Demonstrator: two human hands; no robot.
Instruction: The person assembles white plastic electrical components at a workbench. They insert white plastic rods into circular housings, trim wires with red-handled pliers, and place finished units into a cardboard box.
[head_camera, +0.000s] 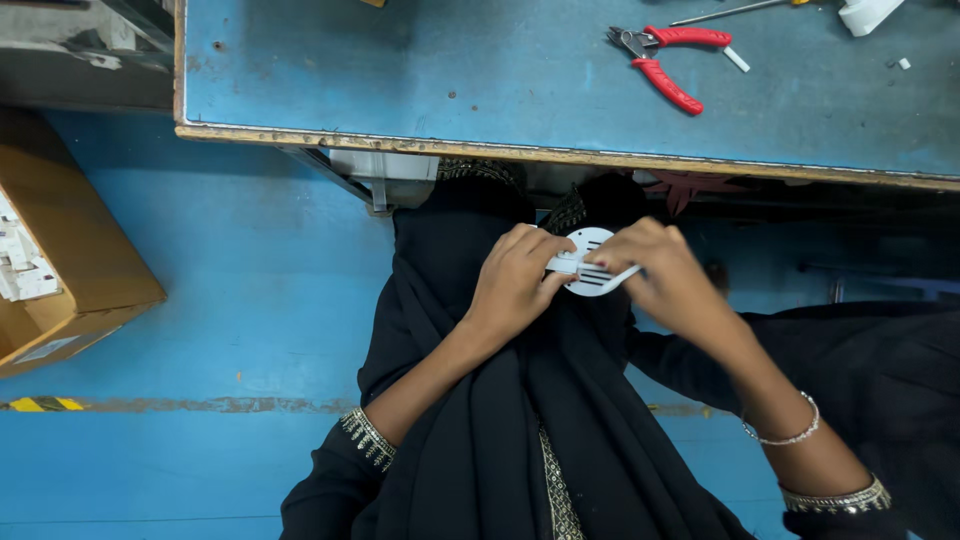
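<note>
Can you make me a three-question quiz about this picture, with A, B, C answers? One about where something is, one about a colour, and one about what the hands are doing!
1. Where do the pliers lie?
A. On the blue table
B. On the floor
C. Inside the cardboard box

2. What colour are the pliers' handles?
A. Green
B. Red
C. Yellow

3. What is happening to the small white round part?
A. It lies alone on the table
B. It sits in the box
C. Both hands hold it above the lap

Answers:
1. A, since the pliers rest on the tabletop near its far right side.
2. B, since both handles are plainly red.
3. C, since the left hand and the right hand each pinch the slotted white disc, over the black clothing.
</note>
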